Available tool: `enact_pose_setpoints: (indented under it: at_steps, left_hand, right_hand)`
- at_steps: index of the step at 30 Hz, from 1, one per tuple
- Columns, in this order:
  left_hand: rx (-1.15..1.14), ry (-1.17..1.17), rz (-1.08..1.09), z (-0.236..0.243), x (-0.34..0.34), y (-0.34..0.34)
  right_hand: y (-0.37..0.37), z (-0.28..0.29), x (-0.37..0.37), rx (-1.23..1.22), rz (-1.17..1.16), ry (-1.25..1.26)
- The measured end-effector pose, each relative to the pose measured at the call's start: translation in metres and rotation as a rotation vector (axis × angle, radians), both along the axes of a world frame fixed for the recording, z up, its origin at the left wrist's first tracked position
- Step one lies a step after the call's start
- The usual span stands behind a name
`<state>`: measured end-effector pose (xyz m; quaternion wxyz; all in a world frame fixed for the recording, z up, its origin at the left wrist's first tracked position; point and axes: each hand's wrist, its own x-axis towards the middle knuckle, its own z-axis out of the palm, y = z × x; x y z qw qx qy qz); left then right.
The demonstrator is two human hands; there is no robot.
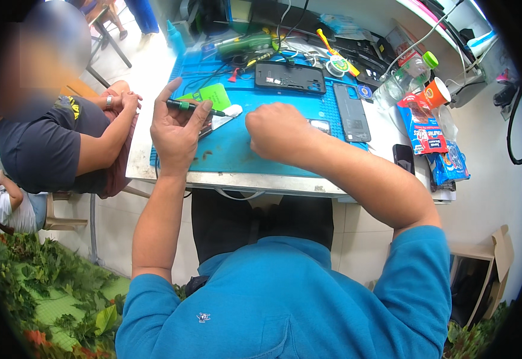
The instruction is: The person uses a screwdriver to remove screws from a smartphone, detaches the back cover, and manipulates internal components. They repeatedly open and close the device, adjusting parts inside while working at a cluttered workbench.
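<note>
My left hand (177, 131) grips a thin black-and-green pen-like tool (183, 106) above the blue work mat (225, 149), its tip pointing right. Just right of it are a white object (230, 112) and a bright green card (210, 94). My right hand (276, 128) is closed over the middle of the mat; what it holds, if anything, is hidden. A black phone frame (289, 76) lies beyond it, with a grey phone panel (351, 113) to the right. A small object (320, 124) shows partly behind my right hand.
A seated person (63, 137) is close on the left, others farther back. Tools (243, 45) crowd the bench's back. A clear bottle (395, 87), orange cup (435, 93), snack packs (419, 125) and black phone (403, 160) line the right side. Artificial foliage (45, 287) covers the floor lower left.
</note>
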<state>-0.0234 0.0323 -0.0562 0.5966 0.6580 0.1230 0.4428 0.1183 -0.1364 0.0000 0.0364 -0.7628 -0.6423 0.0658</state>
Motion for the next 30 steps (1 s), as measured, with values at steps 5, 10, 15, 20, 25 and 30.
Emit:
enact_pose_setpoints:
  at_steps: [5, 10, 15, 20, 25, 30]
  left_hand:
    - [0.018, -0.017, 0.008, -0.003, 0.001, 0.001]
    - [0.062, -0.009, 0.024, -0.003, 0.001, 0.001]
    - [0.079, -0.015, 0.045, -0.004, -0.003, 0.000]
    - [0.131, 0.053, 0.024, -0.012, -0.007, 0.006]
    - [0.240, 0.115, 0.064, 0.003, 0.003, 0.008]
    - [0.359, 0.169, 0.128, 0.003, -0.011, 0.019]
  right_hand:
    - [-0.004, -0.013, -0.016, 0.133, -0.025, -0.083]
    - [-0.005, -0.016, -0.021, 0.146, -0.062, -0.022]
    - [0.000, -0.015, -0.021, 0.089, -0.108, 0.039]
    - [0.003, -0.020, -0.016, -0.010, -0.162, 0.085]
    - [-0.001, -0.016, -0.005, 0.010, -0.177, -0.065]
    - [0.000, -0.009, -0.009, 0.033, -0.126, -0.043]
